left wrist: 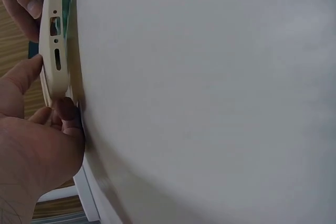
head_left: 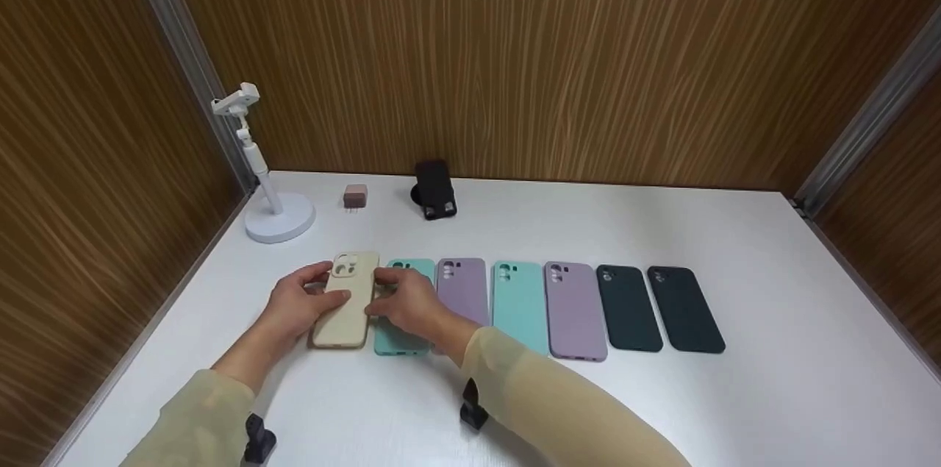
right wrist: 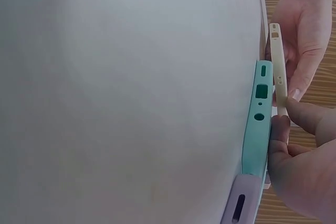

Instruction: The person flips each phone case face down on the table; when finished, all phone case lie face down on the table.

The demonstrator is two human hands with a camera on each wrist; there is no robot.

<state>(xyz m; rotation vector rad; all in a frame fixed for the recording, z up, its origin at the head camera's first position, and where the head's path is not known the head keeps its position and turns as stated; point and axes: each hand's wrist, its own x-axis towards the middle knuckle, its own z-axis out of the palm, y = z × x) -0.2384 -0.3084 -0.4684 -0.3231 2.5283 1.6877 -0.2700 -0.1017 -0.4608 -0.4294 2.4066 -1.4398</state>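
**Beige case held at the row's left end**

Beige phone case [head_left: 347,299] sits pinched between my left hand [head_left: 298,301] and right hand [head_left: 408,305], over the white worktop [head_left: 662,408], beside a teal case [head_left: 403,338]. From my left wrist, its port edge seems slightly lifted. From my right wrist, fingertips pinch its thin rim.

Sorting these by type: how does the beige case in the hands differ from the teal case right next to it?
The beige case is cream; the teal case is mint green. The beige case is held by the left hand and the right hand and raised at one edge in the wrist views; the teal case lies flat on the table. The beige case has a wide camera cutout; the teal one's is narrower. Both are soft-looking phone cases, back up.
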